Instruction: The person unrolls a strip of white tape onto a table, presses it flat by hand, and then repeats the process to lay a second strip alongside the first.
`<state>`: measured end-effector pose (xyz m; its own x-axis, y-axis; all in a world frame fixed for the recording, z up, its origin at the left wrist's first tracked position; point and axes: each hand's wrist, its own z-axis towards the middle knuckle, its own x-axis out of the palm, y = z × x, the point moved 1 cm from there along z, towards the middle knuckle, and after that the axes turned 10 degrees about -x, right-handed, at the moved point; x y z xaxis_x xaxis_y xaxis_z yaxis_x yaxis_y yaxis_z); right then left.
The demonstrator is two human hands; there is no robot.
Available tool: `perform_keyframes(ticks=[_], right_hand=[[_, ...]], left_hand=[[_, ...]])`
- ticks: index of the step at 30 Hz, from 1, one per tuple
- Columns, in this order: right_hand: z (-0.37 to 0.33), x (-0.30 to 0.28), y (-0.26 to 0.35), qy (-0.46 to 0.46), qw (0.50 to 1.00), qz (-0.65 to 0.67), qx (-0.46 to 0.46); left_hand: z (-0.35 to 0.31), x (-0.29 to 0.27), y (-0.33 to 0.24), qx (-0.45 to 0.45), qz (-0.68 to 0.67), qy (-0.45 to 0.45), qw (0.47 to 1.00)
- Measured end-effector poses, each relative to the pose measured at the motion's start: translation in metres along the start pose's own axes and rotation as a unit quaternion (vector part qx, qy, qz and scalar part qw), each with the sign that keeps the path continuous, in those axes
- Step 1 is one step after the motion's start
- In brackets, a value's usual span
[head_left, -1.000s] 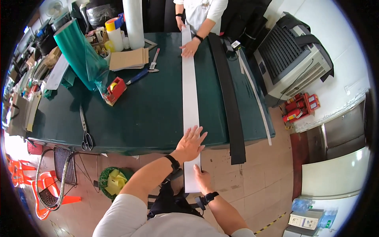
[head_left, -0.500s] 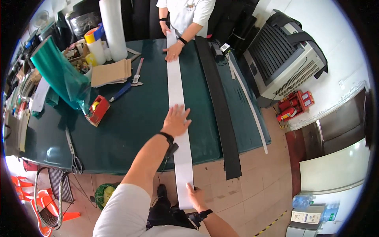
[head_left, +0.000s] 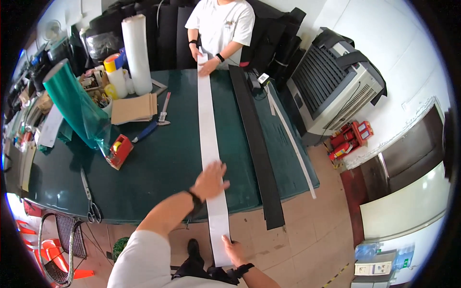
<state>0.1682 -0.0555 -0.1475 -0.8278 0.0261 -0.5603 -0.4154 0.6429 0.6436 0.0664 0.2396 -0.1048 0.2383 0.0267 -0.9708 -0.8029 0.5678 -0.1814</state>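
A long white strip (head_left: 207, 129) with a dark underside stretches from the far edge of the green-covered table (head_left: 163, 158) to beyond its near edge. My left hand (head_left: 209, 181) lies on the strip above the table's near part, fingers spread. Past the edge, my right hand (head_left: 234, 250) grips the strip's near end by its right side, thumb on top; the fingers beneath are hidden. At the far end, a co-worker's hand (head_left: 208, 66) presses on the strip while the other holds its tip. To the right lies a black strip (head_left: 257, 149), overhanging the near edge.
Scissors (head_left: 91, 199), a red tape dispenser (head_left: 119, 151), a caliper (head_left: 164, 109), a blue-handled knife (head_left: 145, 131) and brown cardboard sheets (head_left: 134, 108) lie left. A green film roll (head_left: 72, 101) leans behind. A thin white strip (head_left: 293, 137) lies at right, near an air cooler (head_left: 331, 81).
My left hand has slid along the white strip toward me. My right hand keeps its grip on the near end. The whole view has shifted, showing more of the co-worker.
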Motion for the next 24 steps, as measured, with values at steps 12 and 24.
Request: perform_keyframes(ticks=[12,24], right_hand=[[-0.039,-0.030,0.020,0.043,0.988,0.151,-0.012],[-0.112,-0.070,0.060,-0.029,0.945,0.096,-0.312]], left_hand=[[-0.245,-0.078,-0.088,-0.364,-0.339,0.225,0.838],[-0.233,-0.096,-0.138,-0.476,-0.772,0.067,0.416]])
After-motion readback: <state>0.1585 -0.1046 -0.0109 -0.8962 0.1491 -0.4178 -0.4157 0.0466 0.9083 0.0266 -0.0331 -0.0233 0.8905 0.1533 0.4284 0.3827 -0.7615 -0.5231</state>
